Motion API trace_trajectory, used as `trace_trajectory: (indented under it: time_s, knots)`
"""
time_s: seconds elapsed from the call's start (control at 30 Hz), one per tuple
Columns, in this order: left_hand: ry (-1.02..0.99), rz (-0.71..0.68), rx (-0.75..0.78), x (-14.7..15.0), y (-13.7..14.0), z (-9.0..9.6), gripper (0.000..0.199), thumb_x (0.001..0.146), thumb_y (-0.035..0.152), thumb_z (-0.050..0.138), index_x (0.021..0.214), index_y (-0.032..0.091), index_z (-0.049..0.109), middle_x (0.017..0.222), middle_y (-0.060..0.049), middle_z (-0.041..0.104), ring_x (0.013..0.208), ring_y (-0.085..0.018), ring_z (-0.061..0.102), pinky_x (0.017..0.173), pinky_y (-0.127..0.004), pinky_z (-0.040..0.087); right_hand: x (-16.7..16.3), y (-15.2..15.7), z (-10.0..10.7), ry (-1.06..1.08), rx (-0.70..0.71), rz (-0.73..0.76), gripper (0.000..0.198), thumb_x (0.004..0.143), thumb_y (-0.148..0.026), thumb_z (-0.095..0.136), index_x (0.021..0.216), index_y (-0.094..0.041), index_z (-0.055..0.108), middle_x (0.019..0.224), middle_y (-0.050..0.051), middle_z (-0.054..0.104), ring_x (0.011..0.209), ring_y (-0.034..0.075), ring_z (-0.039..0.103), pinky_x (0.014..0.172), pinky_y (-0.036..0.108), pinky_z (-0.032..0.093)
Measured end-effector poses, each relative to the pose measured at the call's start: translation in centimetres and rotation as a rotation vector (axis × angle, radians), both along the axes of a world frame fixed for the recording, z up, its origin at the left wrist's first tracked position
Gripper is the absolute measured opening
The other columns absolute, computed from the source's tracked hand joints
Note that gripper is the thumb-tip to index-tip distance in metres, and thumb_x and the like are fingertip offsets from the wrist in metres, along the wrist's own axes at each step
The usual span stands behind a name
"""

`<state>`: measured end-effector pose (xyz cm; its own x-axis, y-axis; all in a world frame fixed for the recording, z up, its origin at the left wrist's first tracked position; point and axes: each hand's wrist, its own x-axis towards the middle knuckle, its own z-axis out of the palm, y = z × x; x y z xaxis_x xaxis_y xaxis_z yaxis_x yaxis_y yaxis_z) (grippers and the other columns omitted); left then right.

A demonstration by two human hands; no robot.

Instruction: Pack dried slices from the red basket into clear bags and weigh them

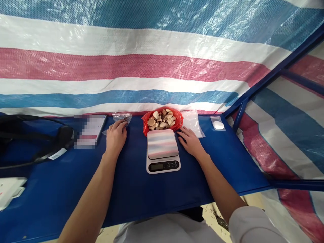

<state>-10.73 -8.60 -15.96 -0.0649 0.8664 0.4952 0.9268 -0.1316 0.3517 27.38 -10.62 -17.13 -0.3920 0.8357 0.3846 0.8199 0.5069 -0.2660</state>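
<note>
My left hand (116, 134) has its fingers bent together over the lower part of a clear plastic bag (122, 116). Something brown shows in that bag, partly hidden by the fingers. My right hand (190, 141) lies with its fingers spread, the tips close to the scale's right side and at the edge of some flat clear bags (194, 122). Between both hands stands a white digital kitchen scale (163, 144) with a shiny, bare plate and a blank display. Right behind it, a red plastic bag (179, 116) lies open around pale, dried, curved pieces (162, 118).
A small clear packet with a white item (218, 125) lies at the back right of the blue table (136, 199). To the left are a partly blurred box (92, 130), a black strap (60, 140) and a white device (10, 190). Striped sheeting (126, 67) hangs behind; a blue frame (268, 72) stands right.
</note>
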Motion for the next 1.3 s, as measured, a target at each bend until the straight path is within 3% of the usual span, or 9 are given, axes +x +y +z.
trace_trajectory:
  time_s: [0.27, 0.7, 0.87, 1.03, 1.3]
  knots:
    - [-0.046, -0.044, 0.006, -0.1, 0.1, 0.1, 0.035, 0.095, 0.021, 0.045, 0.115, 0.016, 0.073, 0.13, -0.015, 0.07, 0.12, -0.033, 0.064, 0.105, -0.049, 0.048, 0.1, 0.0, 0.1, 0.002, 0.012, -0.004, 0.037, 0.103, -0.029, 0.047, 0.129, -0.019, 0.071, 0.148, 0.011, 0.061, 0.143, 0.03, 0.052, 0.121, 0.051, 0.043]
    - [-0.223, -0.056, 0.068, 1.6, -1.4, 2.3, 0.027, 0.094, 0.028, 0.053, 0.107, 0.021, 0.076, 0.123, -0.01, 0.073, 0.11, -0.027, 0.068, 0.101, -0.041, 0.053, 0.1, -0.3, 0.5, 0.045, 0.067, -0.008, 0.035, 0.102, -0.027, 0.048, 0.13, -0.024, 0.069, 0.145, 0.009, 0.063, 0.143, 0.029, 0.053, 0.119, 0.051, 0.046]
    - [-0.401, -0.116, 0.143, 3.3, -3.0, 4.0, 0.023, 0.094, 0.031, 0.058, 0.103, 0.02, 0.076, 0.117, -0.009, 0.075, 0.101, -0.022, 0.072, 0.096, -0.035, 0.057, -0.8, -0.8, 2.0, 0.051, 0.104, -0.016, 0.035, 0.102, -0.026, 0.048, 0.129, -0.025, 0.07, 0.145, 0.008, 0.063, 0.143, 0.029, 0.053, 0.119, 0.051, 0.046]
    - [-0.554, -0.206, 0.172, 5.4, -4.4, 6.1, 0.022, 0.091, 0.035, 0.064, 0.102, 0.02, 0.076, 0.116, -0.009, 0.075, 0.104, -0.023, 0.071, 0.097, -0.036, 0.056, -2.3, -1.1, 4.4, 0.117, 0.146, 0.007, 0.035, 0.103, -0.029, 0.048, 0.13, -0.024, 0.07, 0.143, 0.009, 0.065, 0.139, 0.028, 0.056, 0.119, 0.048, 0.046]
    - [-0.889, -0.455, 0.017, 8.6, -5.0, 7.5, 0.035, 0.082, 0.047, 0.078, 0.105, 0.021, 0.077, 0.109, -0.009, 0.077, 0.1, -0.024, 0.07, 0.092, -0.037, 0.055, -5.3, -1.0, 8.2, 0.483, 0.035, 0.15, 0.039, 0.102, -0.035, 0.051, 0.135, -0.025, 0.068, 0.145, 0.007, 0.063, 0.137, 0.025, 0.059, 0.116, 0.039, 0.051]
